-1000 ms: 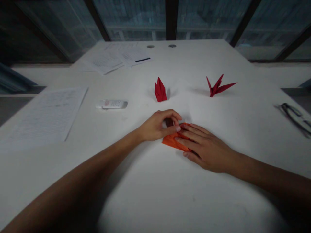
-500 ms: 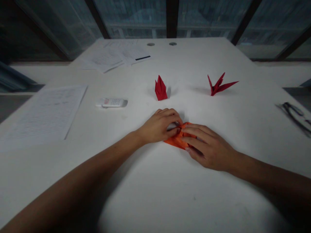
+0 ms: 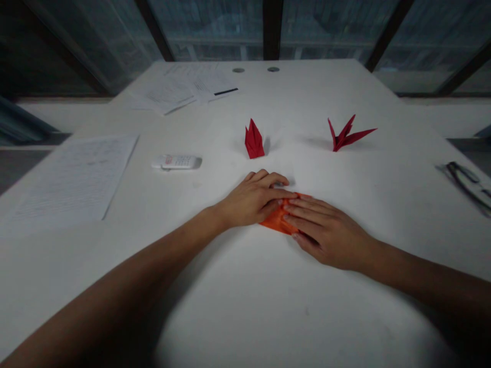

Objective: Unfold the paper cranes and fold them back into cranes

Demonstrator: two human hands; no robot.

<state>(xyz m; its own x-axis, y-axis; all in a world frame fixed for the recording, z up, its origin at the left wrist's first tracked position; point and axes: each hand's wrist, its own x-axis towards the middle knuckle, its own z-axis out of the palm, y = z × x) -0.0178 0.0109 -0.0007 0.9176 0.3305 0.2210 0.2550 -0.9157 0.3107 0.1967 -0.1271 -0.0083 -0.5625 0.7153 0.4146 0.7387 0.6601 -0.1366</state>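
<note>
A folded piece of orange origami paper (image 3: 274, 221) lies on the white table between both hands, partly covered by fingers. My left hand (image 3: 251, 199) reaches in from the left with its index finger stretched along the paper's far edge. Its thumb rests on the paper, and the other fingers are spread and slightly bent beyond it. From the right, my right hand (image 3: 332, 232) lies with its fingers outstretched and flat across the paper, pressing it to the table. The creases beneath the fingers are hidden.
Beyond the hands stand a red folded-paper figure (image 3: 254, 140) and a red paper crane (image 3: 345, 135). A white labelled object (image 3: 176, 162) lies left, near printed sheets (image 3: 76, 176). More papers (image 3: 172, 89) are farther back. Dark-framed glasses (image 3: 466, 179) rest at the right edge.
My left index finger has straightened and moved right along the paper's far edge, away from the thumb. My right fingers have flattened and shifted slightly left over the paper.
</note>
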